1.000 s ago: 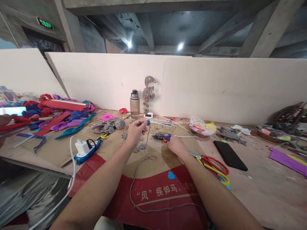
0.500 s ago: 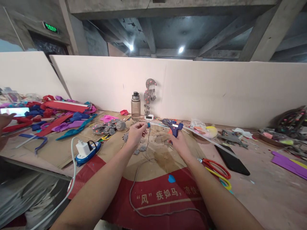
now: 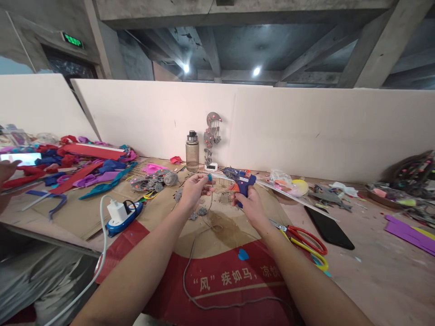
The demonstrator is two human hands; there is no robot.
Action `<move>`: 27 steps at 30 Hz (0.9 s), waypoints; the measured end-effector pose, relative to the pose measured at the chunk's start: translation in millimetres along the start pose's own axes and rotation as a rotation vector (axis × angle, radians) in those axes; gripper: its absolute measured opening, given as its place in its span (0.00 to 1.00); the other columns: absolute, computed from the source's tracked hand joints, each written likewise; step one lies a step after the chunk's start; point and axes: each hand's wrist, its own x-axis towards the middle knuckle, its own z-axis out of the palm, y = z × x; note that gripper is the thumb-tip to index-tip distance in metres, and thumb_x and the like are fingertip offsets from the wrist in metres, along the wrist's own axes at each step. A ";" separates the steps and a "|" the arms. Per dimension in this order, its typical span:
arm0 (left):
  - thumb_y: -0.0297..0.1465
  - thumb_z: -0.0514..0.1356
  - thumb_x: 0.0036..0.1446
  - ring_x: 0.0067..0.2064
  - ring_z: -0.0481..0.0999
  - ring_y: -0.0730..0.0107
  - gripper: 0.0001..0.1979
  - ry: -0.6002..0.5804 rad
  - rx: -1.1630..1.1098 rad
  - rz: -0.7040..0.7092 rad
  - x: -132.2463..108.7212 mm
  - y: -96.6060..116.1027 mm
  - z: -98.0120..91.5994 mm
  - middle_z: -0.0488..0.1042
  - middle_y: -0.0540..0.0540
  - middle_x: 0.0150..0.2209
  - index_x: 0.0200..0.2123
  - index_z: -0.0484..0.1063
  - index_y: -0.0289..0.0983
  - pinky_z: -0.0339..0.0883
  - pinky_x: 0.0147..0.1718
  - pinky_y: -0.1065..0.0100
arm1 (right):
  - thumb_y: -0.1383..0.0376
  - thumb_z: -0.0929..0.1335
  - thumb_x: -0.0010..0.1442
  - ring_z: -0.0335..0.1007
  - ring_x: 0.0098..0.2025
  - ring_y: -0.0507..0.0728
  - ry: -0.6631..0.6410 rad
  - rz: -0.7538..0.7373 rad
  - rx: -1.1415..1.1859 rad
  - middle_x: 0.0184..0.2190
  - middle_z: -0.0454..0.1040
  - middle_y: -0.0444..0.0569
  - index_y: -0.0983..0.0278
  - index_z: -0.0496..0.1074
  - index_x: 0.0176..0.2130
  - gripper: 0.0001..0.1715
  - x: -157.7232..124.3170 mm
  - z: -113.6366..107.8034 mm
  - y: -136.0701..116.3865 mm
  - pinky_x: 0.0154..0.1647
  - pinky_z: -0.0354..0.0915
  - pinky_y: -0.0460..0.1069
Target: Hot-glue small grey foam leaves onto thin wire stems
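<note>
My right hand (image 3: 249,204) is wrapped round the handle of a blue glue gun (image 3: 240,179) with an orange trigger, its nozzle pointing left toward my left hand. A long clear glue stick (image 3: 295,199) trails from its back to the right. My left hand (image 3: 193,189) pinches a small teal piece (image 3: 210,177) on a thin grey cord (image 3: 204,226) that hangs down and loops over the brown and red cardboard (image 3: 224,267). The two hands are close together above the cardboard.
A bottle (image 3: 192,151) and a grey ornament (image 3: 211,136) stand by the white board. Red and yellow scissors (image 3: 306,242) and a black phone (image 3: 329,227) lie right. A blue power strip (image 3: 123,213) with a white charger sits left, beside coloured strips (image 3: 84,170). Another person's hand (image 3: 5,174) shows far left.
My right hand picked the glue gun up off the cardboard, raised it and brought it left toward my left hand. The left hand stayed nearly in place with the teal piece.
</note>
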 end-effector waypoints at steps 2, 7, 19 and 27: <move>0.40 0.68 0.47 0.23 0.75 0.73 0.18 0.001 -0.006 -0.004 1.0 -0.8 -1.1 0.78 0.44 0.29 0.33 0.66 0.35 0.65 0.20 0.74 | 0.62 0.65 0.52 0.64 0.23 0.51 -0.026 -0.025 -0.051 0.25 0.69 0.41 0.64 0.69 0.39 0.13 -2.1 0.8 -0.7 0.28 0.64 0.47; 0.40 0.68 0.48 0.22 0.74 0.74 0.18 0.011 -0.024 0.032 4.0 -4.0 -4.5 0.76 0.46 0.25 0.33 0.66 0.35 0.66 0.21 0.74 | 0.59 0.64 0.56 0.62 0.24 0.51 -0.049 -0.097 -0.158 0.27 0.68 0.42 0.63 0.68 0.39 0.12 -5.7 2.2 0.6 0.29 0.63 0.48; 0.41 0.69 0.46 0.21 0.72 0.75 0.18 0.015 -0.010 0.078 0.1 0.5 -2.8 0.75 0.48 0.24 0.30 0.67 0.35 0.63 0.20 0.74 | 0.60 0.63 0.60 0.66 0.32 0.55 -0.048 -0.206 -0.465 0.30 0.72 0.45 0.61 0.70 0.38 0.10 -12.3 2.7 -8.3 0.37 0.62 0.50; 0.42 0.69 0.45 0.21 0.72 0.75 0.19 0.020 0.007 0.091 0.0 0.5 -1.9 0.74 0.48 0.24 0.30 0.67 0.35 0.63 0.20 0.73 | 0.60 0.63 0.59 0.68 0.33 0.58 -0.035 -0.185 -0.522 0.26 0.72 0.45 0.60 0.71 0.39 0.10 -15.4 4.5 -15.8 0.38 0.62 0.51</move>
